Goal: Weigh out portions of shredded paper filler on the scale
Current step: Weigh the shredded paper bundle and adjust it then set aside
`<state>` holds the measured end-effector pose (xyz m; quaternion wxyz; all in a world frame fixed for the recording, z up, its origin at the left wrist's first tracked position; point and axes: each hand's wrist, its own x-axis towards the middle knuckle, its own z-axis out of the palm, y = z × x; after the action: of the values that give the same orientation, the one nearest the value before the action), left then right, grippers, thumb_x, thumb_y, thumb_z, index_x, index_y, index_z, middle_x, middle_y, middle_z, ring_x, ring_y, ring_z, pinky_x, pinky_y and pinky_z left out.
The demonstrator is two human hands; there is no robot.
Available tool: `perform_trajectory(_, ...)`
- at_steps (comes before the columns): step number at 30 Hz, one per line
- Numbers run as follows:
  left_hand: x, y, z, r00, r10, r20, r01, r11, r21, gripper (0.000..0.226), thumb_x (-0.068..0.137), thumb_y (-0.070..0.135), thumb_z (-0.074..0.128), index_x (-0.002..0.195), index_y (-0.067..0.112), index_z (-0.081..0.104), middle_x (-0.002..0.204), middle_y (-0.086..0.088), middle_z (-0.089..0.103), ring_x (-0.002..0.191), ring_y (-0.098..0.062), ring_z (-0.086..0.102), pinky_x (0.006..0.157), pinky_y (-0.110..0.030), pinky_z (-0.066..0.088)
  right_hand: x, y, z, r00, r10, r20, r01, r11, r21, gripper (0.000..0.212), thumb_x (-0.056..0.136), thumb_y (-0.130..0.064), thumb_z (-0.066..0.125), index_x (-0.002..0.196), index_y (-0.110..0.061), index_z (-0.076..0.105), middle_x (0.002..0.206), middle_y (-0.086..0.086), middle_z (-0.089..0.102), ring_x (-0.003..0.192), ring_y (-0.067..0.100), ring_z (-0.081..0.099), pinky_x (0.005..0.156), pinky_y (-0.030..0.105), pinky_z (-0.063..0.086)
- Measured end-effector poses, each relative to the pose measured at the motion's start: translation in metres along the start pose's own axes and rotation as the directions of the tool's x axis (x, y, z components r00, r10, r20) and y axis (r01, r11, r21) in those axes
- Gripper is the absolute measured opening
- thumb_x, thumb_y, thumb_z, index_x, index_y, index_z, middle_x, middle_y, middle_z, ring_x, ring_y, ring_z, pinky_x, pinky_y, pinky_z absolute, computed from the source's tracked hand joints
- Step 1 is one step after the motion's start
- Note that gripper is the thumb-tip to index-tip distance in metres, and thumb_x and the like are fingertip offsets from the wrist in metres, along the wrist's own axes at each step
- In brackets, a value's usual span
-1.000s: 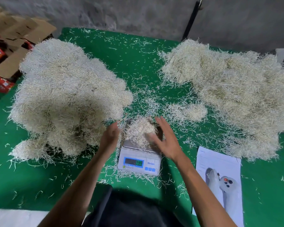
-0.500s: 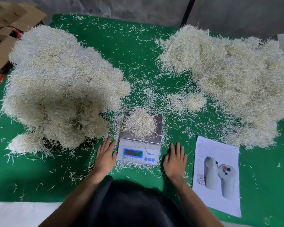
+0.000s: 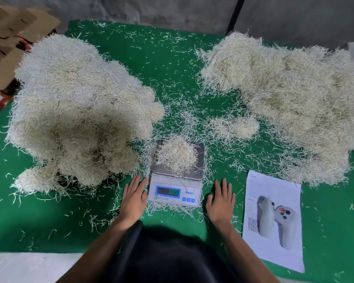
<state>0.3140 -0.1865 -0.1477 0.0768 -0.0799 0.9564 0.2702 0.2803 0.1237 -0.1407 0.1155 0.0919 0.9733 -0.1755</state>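
Shredded paper filler portion (image 3: 175,155) sits as a small mound on the steel platter of the scale (image 3: 176,186), centre-front of the green surface (image 3: 168,64). Scale display is lit, digits too blurry to read reliably. Big filler heap (image 3: 76,111) on the left, its near edge just beside the scale's left side; second big heap (image 3: 294,99) on the right, well apart from the scale. Small loose clump (image 3: 236,127) lies between the right heap and the scale. Stray strands are scattered all over the surface and ringed around the scale base. Printed sheet (image 3: 273,219) with a controller photo and a QR code lies flat to the right of the scale, near the right hand. Cardboard boxes (image 3: 10,37) stacked off the surface's far-left corner. Left hand (image 3: 134,198) lies flat, palm down, fingers straight and together, just beside the scale's left edge, holding nothing. Right hand (image 3: 221,203) same pose: flat on the surface, fingers extended, just right of the scale, holding nothing. Both forearms angle in from the bottom of the view, over a dark garment.
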Motion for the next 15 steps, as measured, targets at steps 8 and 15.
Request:
perform_trajectory(8, 0.002, 0.030, -0.026, 0.999, -0.050, 0.010, 0.047, 0.976, 0.212, 0.075, 0.096, -0.002, 0.043, 0.161, 0.012, 0.007, 0.168, 0.000, -0.004, 0.153, -0.015, -0.013, 0.127, -0.041, 0.001, 0.028, -0.007, -0.036, 0.980, -0.007, -0.197, 0.030, 0.993, 0.113, 0.033, 0.104, -0.029, 0.053, 0.130, -0.013, 0.066, 0.137, 0.013, 0.062, 0.125, 0.030, 0.050, 0.109, 0.042, 0.040)
perform_trajectory(15, 0.040, 0.106, -0.090, 0.981, -0.153, -0.119, 0.099, 0.922, -0.374, 0.042, 0.108, 0.032, 0.035, 0.140, 0.007, 0.046, 0.134, -0.019, 0.057, 0.121, -0.034, 0.058, 0.103, -0.054, 0.048, 0.060, -0.090, -0.082, 0.965, -0.130, -0.227, 0.238, 0.801, 0.550, 0.040, 0.110, -0.034, 0.045, 0.092, -0.007, 0.069, 0.080, 0.002, 0.065, 0.070, 0.015, 0.060, 0.066, 0.025, 0.052)
